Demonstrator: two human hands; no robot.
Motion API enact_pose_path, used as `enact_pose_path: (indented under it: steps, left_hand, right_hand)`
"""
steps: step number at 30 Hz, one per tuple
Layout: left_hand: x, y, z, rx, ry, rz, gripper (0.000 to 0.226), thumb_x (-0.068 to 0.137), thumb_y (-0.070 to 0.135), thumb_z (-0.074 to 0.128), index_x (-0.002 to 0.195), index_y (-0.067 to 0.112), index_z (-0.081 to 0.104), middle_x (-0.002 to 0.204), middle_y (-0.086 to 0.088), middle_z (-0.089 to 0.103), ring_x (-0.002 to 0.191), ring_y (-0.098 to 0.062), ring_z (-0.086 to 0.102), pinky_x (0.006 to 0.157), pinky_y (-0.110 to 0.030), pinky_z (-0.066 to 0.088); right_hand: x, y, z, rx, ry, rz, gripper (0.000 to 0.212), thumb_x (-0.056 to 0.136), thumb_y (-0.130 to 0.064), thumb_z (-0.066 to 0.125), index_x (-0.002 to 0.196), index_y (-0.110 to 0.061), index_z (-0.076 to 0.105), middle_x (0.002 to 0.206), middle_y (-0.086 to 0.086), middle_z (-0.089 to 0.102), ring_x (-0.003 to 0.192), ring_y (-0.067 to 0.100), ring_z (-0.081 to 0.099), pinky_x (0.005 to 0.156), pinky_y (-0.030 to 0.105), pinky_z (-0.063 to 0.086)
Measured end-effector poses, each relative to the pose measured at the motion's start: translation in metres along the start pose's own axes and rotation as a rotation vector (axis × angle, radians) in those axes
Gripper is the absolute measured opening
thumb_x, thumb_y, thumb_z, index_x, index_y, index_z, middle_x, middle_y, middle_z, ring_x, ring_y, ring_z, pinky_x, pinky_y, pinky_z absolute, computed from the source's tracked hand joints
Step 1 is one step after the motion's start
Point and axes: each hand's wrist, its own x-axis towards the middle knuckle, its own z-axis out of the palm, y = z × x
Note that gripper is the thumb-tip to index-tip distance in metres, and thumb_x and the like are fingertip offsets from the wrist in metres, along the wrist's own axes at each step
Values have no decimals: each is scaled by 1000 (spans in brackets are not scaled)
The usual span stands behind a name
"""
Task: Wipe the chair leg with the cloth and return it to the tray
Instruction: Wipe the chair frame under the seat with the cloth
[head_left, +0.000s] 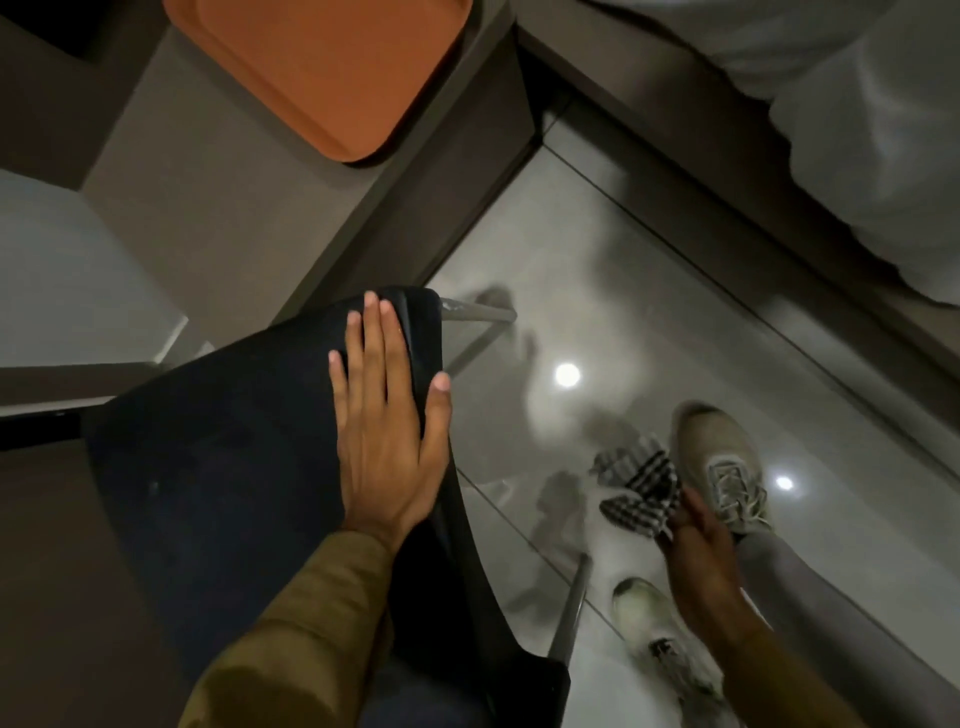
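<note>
My left hand (387, 415) lies flat, fingers together, on the dark seat of the chair (234, 467) near its far corner. My right hand (698, 551) is low over the floor and grips a black-and-white checked cloth (641, 493), which hangs bunched beside my shoe. A grey metal chair leg (571, 608) slants down just left of that hand, apart from the cloth. Another chair leg (478, 338) shows past the seat's far corner. The orange tray (332, 67) rests on the brown table at the top.
The brown table (218, 208) runs along the left, its edge close to the chair. My two light shoes (722, 467) stand on the glossy grey tiled floor (649, 260). White bedding (857, 130) on a dark frame fills the top right.
</note>
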Motion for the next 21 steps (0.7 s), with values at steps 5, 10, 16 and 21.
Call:
enact_pose_path:
  steps: [5, 10, 16, 21]
  left_hand:
    - [61, -2, -14, -10, -72, -3, 76, 109, 53, 19, 173, 17, 2, 184, 3, 0, 171, -14, -5, 141, -44, -3]
    - [76, 7, -12, 46, 13, -56, 70, 110, 45, 21, 173, 15, 12, 183, 1, 14, 170, -16, 8, 141, -46, 4]
    - [76, 6, -8, 16, 37, -55, 65, 112, 37, 20, 172, 13, 17, 182, -1, 18, 171, -16, 9, 141, -48, 4]
    - [78, 4, -5, 32, 33, -61, 66, 110, 38, 20, 172, 14, 18, 182, 0, 18, 171, -14, 8, 141, -46, 2]
  right_hand:
    - [10, -83, 44, -59, -51, -255, 38, 110, -2, 45, 136, -19, 66, 137, 5, 70, 130, 20, 66, 99, 22, 62]
    - [-5, -133, 126, -218, -180, -548, 39, 108, -5, 53, 136, -29, 67, 138, -17, 69, 134, -4, 62, 114, 18, 49]
    - [-11, -122, 225, -360, -518, -646, 43, 111, -3, 47, 151, -14, 54, 160, 0, 54, 155, 9, 44, 130, 35, 35]
    - [7, -105, 251, -318, -506, -634, 47, 111, -16, 49, 158, -22, 45, 168, -2, 44, 158, 5, 37, 130, 40, 35]
